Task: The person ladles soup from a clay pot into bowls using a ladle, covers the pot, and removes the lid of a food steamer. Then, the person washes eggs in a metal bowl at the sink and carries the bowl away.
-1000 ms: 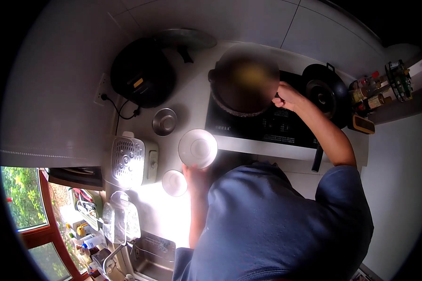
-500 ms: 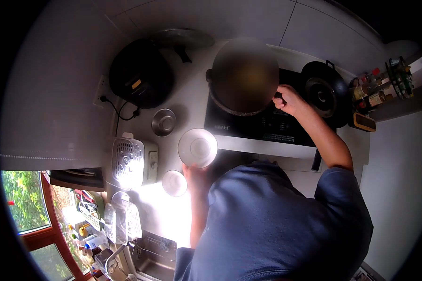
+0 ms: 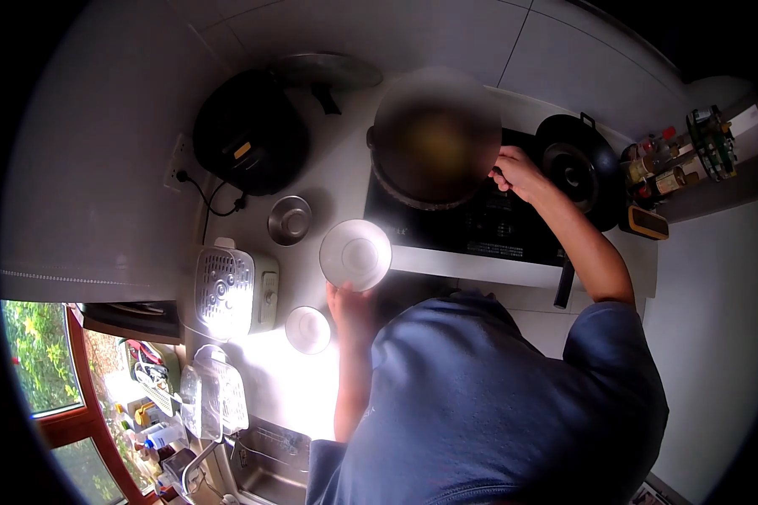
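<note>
A large dark pot (image 3: 393, 183) stands over the black induction cooktop (image 3: 480, 227), its top blurred by steam or haze, with something yellowish inside. Closed around the handle at the pot's right side is my right hand (image 3: 518, 175). My left hand (image 3: 351, 307) grips the near rim of a white bowl (image 3: 355, 255), whose inside looks bare. Just left of that hand, a smaller white bowl (image 3: 307, 329) rests on the bright counter. A small metal bowl (image 3: 290, 220) sits farther up the counter.
A black wok (image 3: 573, 172) lies right of the pot, near several bottles (image 3: 665, 181). Along the left are a black appliance (image 3: 248, 135), a white perforated rack (image 3: 225, 290) and the sink (image 3: 269, 463). A glass lid (image 3: 328, 71) leans at the back wall.
The white bowl in my left hand has shifted slightly toward the cooktop. My right hand stays on the pot handle. The whole view has drifted a little left.
</note>
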### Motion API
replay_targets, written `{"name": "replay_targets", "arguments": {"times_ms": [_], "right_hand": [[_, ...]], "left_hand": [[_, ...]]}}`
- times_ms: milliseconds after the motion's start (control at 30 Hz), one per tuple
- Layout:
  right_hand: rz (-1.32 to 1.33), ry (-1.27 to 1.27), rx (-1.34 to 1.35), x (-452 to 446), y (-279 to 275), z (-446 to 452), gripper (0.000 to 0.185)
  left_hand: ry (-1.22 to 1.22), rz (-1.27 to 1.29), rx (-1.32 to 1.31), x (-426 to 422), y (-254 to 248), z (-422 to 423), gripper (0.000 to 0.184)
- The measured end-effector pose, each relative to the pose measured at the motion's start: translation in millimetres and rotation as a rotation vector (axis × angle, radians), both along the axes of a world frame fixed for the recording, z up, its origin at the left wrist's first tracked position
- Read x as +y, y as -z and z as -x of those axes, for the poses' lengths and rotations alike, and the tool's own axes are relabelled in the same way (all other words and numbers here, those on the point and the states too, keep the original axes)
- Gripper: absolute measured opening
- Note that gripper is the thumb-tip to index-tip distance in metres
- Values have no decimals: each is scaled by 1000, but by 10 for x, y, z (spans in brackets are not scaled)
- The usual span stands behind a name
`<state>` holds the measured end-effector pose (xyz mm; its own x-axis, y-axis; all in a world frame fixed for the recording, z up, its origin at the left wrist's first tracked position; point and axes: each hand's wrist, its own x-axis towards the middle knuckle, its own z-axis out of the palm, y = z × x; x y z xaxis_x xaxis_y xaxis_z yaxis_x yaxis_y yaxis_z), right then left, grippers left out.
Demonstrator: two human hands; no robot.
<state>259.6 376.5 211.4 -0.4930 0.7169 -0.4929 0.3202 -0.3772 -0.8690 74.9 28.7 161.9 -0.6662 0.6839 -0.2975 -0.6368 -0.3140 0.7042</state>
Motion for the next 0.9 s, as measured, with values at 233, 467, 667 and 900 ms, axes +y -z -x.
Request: {"name": "replay_targets", "arguments": {"times_ms": [233, 467, 667, 900], "right_hand": [[122, -30, 182, -18, 161, 36, 12], [164, -56, 269, -116, 182, -4, 28], [161, -93, 259, -158, 14, -120, 34], [133, -15, 196, -242, -263, -332, 36]], "left_hand": [[0, 18, -32, -11, -5, 15, 46], [10, 8, -48, 90, -153, 25, 36], [53, 20, 6, 252, -175, 145, 34], [159, 64, 112, 578, 25, 415, 46]]}}
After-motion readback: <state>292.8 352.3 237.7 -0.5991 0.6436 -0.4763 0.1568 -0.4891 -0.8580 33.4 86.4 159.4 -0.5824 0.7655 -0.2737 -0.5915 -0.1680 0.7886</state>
